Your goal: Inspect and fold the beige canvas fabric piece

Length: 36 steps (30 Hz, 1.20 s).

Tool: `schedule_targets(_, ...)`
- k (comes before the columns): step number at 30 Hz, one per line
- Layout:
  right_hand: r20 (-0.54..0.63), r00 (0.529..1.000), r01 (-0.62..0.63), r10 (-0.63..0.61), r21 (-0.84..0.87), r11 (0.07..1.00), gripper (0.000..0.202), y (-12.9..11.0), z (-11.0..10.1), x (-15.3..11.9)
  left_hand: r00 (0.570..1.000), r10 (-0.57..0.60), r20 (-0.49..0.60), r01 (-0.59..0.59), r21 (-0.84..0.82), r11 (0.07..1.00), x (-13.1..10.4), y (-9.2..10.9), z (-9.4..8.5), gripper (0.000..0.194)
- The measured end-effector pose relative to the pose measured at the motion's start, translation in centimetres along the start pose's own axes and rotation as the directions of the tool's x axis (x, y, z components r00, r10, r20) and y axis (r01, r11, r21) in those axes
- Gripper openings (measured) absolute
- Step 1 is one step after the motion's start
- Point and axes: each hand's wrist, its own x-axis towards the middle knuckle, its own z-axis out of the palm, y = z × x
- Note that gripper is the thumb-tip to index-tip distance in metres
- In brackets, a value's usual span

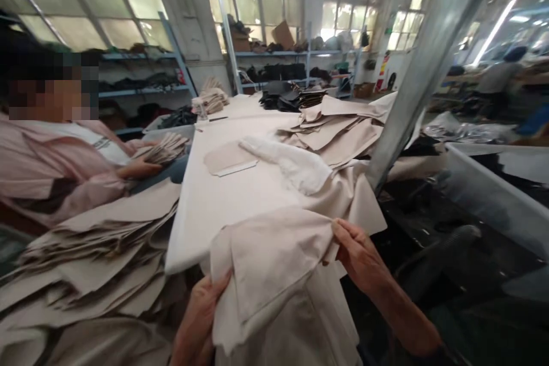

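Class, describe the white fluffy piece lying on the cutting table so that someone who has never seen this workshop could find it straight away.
Start at the long pale table running away from the wearer's hands. Near its middle, just right of a flat beige cut piece, lies the white fluffy piece, stretched diagonally. Unlike the smooth beige fabric sheets around it, it is whiter, thick and fleecy.
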Motion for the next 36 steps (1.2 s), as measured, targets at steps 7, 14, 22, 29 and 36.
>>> schedule_targets(7,0.249,0.968,0.031,-0.019,-0.044,0.999,0.037,4.2,3.4,-0.1,0.99,-0.132,0.053,0.137,-0.102,0.985,0.2,-1.0,1.2,0.031)
schedule_targets(14,0.334,0.942,0.119,0.034,-0.425,0.897,0.026,2.4,1.2,1.1,0.998,-0.06,0.007,0.06,-0.169,0.984,1.0,0.0,-0.9,0.027)
schedule_targets(22,0.445,0.865,0.065,0.231,-0.556,0.829,0.052,-0.4,-2.9,1.0,0.963,0.186,-0.196,-0.211,-0.113,0.971,-0.9,1.9,-2.9,0.031)
schedule_targets(29,0.19,0.952,0.152,0.241,-0.974,0.169,0.051,3.8,-6.2,-1.0,0.988,0.101,-0.113,-0.112,-0.091,0.99,-1.6,-1.5,-3.9,0.045)
schedule_targets(36,0.522,0.817,0.535,-0.247,-0.845,-0.018,0.034,6.1,1.3,-1.8,0.964,0.12,-0.235,-0.06,0.249,0.967,-1.3,-7.0,-8.3,0.046)
